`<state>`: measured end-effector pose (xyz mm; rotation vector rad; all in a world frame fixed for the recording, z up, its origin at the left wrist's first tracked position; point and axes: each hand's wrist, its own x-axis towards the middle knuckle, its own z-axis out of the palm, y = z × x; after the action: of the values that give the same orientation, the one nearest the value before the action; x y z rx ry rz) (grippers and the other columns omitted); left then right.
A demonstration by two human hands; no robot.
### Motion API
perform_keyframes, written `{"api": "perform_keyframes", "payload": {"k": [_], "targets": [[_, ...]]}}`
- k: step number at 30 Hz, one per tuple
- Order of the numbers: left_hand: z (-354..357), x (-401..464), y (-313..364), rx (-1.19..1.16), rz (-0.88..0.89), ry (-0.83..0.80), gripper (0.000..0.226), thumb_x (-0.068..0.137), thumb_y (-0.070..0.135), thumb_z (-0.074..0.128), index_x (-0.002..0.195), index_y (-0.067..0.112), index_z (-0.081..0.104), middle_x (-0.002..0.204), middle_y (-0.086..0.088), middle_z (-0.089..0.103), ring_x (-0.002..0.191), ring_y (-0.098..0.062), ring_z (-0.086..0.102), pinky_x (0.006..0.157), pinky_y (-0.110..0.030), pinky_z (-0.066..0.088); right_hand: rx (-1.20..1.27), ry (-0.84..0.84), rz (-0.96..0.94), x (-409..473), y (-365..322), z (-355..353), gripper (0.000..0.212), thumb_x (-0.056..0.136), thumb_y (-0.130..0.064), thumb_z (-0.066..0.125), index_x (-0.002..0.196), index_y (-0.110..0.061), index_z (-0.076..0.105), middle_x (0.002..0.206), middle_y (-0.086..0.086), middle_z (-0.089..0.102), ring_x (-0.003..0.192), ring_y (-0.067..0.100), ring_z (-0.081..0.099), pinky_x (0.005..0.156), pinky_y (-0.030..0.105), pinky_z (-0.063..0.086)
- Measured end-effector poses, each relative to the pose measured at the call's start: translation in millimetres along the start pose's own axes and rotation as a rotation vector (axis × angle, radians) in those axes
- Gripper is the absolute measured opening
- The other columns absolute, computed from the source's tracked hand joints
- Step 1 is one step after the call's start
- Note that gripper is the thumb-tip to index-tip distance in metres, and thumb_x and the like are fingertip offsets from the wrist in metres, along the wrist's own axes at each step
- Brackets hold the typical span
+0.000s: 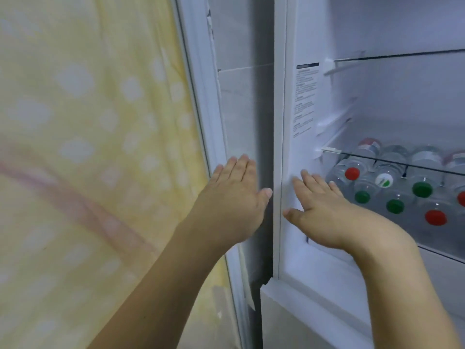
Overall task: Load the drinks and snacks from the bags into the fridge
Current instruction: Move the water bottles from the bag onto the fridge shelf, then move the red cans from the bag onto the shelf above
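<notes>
While the bottles (pixel 392 190) lie packed on their sides under the fridge's lower glass shelf (pixel 402 163), red and green caps facing out, both hands are at the left edge of the fridge (pixel 280 137) and carry nothing. More bottles sit on top of that shelf, further back. The right hand (pixel 324 210) is just left of the bottles, fingers straight and released, its fingertips against the fridge's inner left wall below the printed label (pixel 305 96). The left hand (pixel 235 197) is outside the fridge's left frame, fingers flat and together, apparently pressing on the open door's (pixel 201 96) inner edge; whether it truly touches I cannot tell. Left of the door hangs a yellow patterned cloth (pixel 88 147). No bags or snacks are in view, so I judge loading is paused or nearly done.

The risks from here, as I see them: the stacked bottles are round and could roll forward off the ledge if the right hand brushes them while pulling out. If the door swings toward the fridge, the left thumb sits close to the gap at the hinge side and could be pinched. The cloth might also catch in the door seal
</notes>
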<state>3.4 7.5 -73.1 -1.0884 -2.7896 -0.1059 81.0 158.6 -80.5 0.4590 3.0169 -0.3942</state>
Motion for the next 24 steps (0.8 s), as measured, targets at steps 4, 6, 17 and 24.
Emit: {"api": "perform_keyframes", "payload": {"k": [4,6,17,24], "targets": [[-8,-27,-22,0.01,-0.129,0.014,0.067,0.106,0.046,0.019,0.158,0.011,-0.003,0.167,-0.006,-0.007,0.153,-0.021,-0.009,0.124,-0.039,-0.004,-0.021,-0.009,-0.104,-4,-28,5,0.069,0.104,-0.044,0.026,0.156,-0.018,-0.013,0.16,0.003,-0.026,0.148,0.019,-0.023,0.117,0.034,-0.013],[-11,-41,-32,0.027,-0.169,0.024,0.067,0.106,0.046,0.019,0.158,0.011,-0.002,0.167,-0.007,-0.006,0.154,-0.022,-0.008,0.125,-0.04,-0.003,-0.029,-0.018,-0.148,-8,-43,6,0.069,0.105,-0.043,0.027,0.156,-0.016,-0.012,0.161,0.004,-0.025,0.148,0.019,-0.023,0.118,0.034,-0.013],[-33,-131,-78,0.057,-0.384,0.047,0.068,0.106,0.048,0.019,0.159,0.011,-0.001,0.167,-0.005,-0.007,0.154,-0.02,-0.009,0.124,-0.039,-0.003,-0.054,-0.084,-0.359,-34,-128,29,0.071,0.104,-0.045,0.028,0.155,-0.017,-0.013,0.16,0.002,-0.025,0.148,0.019,-0.023,0.118,0.037,-0.012],[-46,-192,-96,0.104,-0.518,0.031,0.066,0.106,0.046,0.017,0.158,0.011,-0.004,0.167,-0.005,-0.011,0.153,-0.02,-0.01,0.123,-0.037,-0.005,-0.097,-0.108,-0.493,-52,-174,46,0.071,0.104,-0.045,0.027,0.155,-0.015,-0.013,0.16,0.004,-0.026,0.148,0.019,-0.023,0.118,0.037,-0.012]]}}
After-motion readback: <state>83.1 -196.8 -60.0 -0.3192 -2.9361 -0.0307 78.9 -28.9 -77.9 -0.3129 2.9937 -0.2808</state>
